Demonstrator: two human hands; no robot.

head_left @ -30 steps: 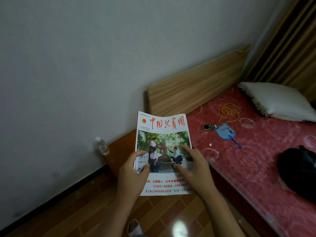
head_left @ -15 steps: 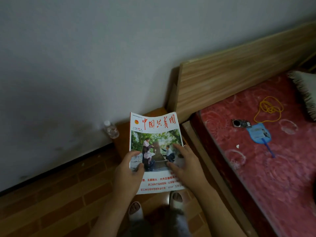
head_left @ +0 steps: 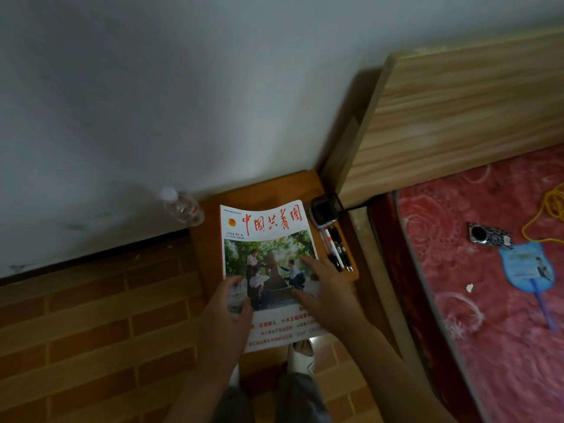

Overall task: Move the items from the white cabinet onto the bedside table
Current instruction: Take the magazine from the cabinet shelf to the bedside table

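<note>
Magazine (head_left: 268,254): red title, photo cover, held over the orange counter (head_left: 210,239), top edge toward 12 o'clock. Left hand (head_left: 227,309): fingers gripping its lower left edge. Right hand (head_left: 323,294): fingers straight, pressed on the cover. Pens (head_left: 335,248) and dark holder (head_left: 325,210): on counter, 3 o'clock of magazine. Water bottle (head_left: 183,209): 9 o'clock.

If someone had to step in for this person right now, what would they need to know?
Left hand: grips the magazine's lower left, thumb on the cover.
Right hand: fingers spread flat on the cover, lower right.
The magazine is held over the bedside table; whether it rests there yet is unclear.
Already on the table: pens and a dark pen holder lying on its side along the right edge.
Left: set the magazine down and let go. The white cabinet is out of view.
</note>
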